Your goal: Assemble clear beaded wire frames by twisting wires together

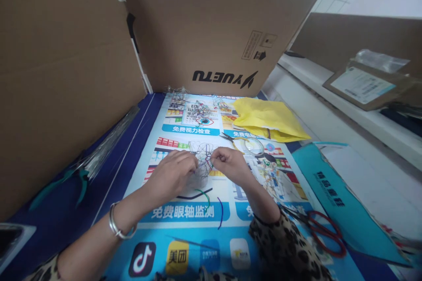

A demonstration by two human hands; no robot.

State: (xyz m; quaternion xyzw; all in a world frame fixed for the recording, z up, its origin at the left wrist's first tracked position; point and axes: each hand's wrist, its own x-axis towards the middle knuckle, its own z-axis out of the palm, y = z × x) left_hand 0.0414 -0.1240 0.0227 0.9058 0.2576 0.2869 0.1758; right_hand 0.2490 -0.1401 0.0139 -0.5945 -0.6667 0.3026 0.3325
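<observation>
Over the middle of the printed mat [138,184], my left hand [173,173] has its fingers bent together at the left side of a tangle of thin wire [201,151]. My right hand [231,164] is closed in a pinch at the tangle's right side, where a thin purple-red strand shows. What exactly lies between the fingertips of either hand is too small to tell. Nearer to me, a green strand [205,196] and a purple strand [220,213] lie on the mat.
Pliers [230,138] and a clear roll [253,145] lie beyond my right hand, near a yellow bag [270,118]. Red-handled scissors [325,232] are at right, by a teal box piece [332,193]. Teal-handled pliers [82,180] and wires stand left. Cardboard [198,22] walls the back.
</observation>
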